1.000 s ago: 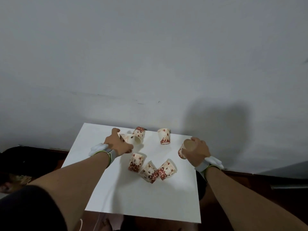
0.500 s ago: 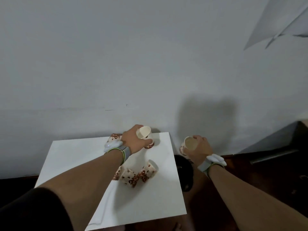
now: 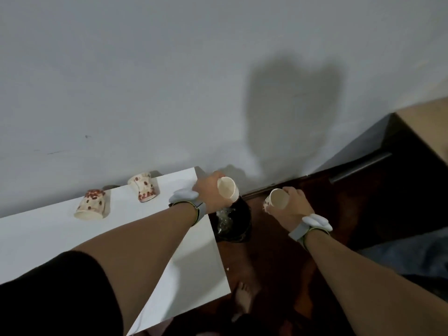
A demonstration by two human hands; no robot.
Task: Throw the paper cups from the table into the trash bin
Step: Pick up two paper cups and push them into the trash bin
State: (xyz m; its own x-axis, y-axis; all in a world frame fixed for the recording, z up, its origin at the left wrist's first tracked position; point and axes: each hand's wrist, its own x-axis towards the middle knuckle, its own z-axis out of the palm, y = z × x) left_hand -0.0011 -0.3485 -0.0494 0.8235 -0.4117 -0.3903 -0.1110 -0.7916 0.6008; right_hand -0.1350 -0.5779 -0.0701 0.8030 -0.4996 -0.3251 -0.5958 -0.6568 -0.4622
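My left hand (image 3: pixel 209 194) grips a paper cup (image 3: pixel 228 188), its mouth facing me, just past the table's right edge and above the black trash bin (image 3: pixel 232 221). Just right of the bin, my right hand (image 3: pixel 292 206) holds a second paper cup (image 3: pixel 276 199) with red spots. Two more red-spotted cups stay on the white table (image 3: pixel 43 236): one upside down (image 3: pixel 91 204) and one tipped near the wall (image 3: pixel 143 187). My left forearm hides part of the tabletop.
The bin stands on dark wooden floor between the table and the wall, lined with a black bag holding crumpled clear plastic. A dark cabinet with a bar handle (image 3: pixel 358 167) is at the right. My bare foot (image 3: pixel 243 297) is on the floor below the table.
Both hands have carried their cups rightward off the table to the bin. The view has turned right, so the bin now shows fully and the table has slid left.
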